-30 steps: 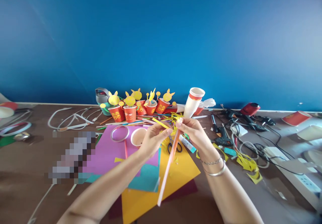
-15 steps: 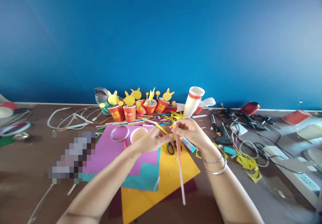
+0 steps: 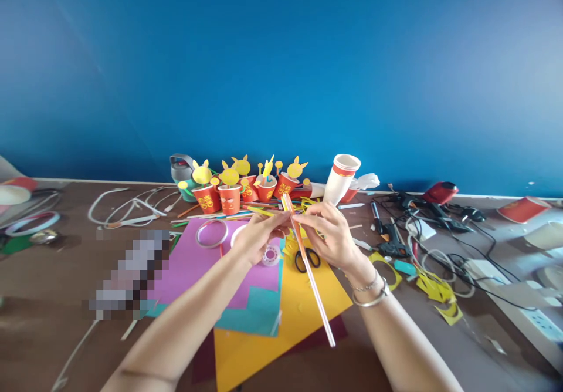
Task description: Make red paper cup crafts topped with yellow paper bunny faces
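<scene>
A long, thin bundle of straws (image 3: pixel 314 283), whitish with orange along its upper part, slants down toward me over the yellow sheet. My right hand (image 3: pixel 328 230) pinches it near its top between thumb and fingers. My left hand (image 3: pixel 259 236) meets it there, its thumb and forefinger pressed together at the straws' upper end. A narrow yellow strip (image 3: pixel 260 210) shows just behind the left fingers; whether they grip it is unclear. Below the hands lie black-handled scissors (image 3: pixel 307 260) and a small clear tape roll (image 3: pixel 270 255).
Red paper cups (image 3: pixel 206 200) with yellow paper figures line the wall beside a stack of white cups (image 3: pixel 341 178). Purple paper (image 3: pixel 197 274) and yellow paper (image 3: pixel 308 310) cover the middle. At right are a glue gun (image 3: pixel 391 242), cables and a power strip (image 3: pixel 505 289).
Both hands have shifted slightly, and the straws' top has moved left and up, so they slant more. The tape roll now shows beneath my left hand.
</scene>
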Demonstrator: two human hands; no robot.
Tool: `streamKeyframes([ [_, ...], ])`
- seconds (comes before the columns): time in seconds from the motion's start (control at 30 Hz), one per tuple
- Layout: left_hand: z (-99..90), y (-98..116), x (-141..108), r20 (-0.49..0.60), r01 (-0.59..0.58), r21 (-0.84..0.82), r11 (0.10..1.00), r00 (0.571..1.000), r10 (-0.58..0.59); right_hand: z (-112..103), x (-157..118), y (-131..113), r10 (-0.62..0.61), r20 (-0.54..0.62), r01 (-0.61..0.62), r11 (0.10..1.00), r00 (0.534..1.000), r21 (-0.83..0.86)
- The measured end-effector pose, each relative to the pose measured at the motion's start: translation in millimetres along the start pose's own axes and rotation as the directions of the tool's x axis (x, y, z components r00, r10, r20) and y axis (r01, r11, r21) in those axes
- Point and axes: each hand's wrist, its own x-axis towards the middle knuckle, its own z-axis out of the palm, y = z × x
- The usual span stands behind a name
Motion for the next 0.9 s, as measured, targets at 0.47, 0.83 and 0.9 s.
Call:
streamKeyframes([
  [0.47,3.5,-5.2,-0.8,0.070,-0.046,-0.105,0.993,0.996,0.054,15.0,-4.3,-3.5,-0.030,-0.041,0.034,0.996,0.999,0.077],
  [0.83,1.1,-11.2,-0.7,0.135,-0.154,-0.063,0.986,0.978,0.161,28.9,-7.3,-16.2,0.508,-0.145,-0.373,0.771,0.849,0.516],
  [0.9,1.2,-9.9,-1.2,0.139,-0.177,-0.029,0.984,0.974,0.180,26.7,-4.1,-16.8,0.576,-0.058,-0.439,0.681,0.815,0.586],
])
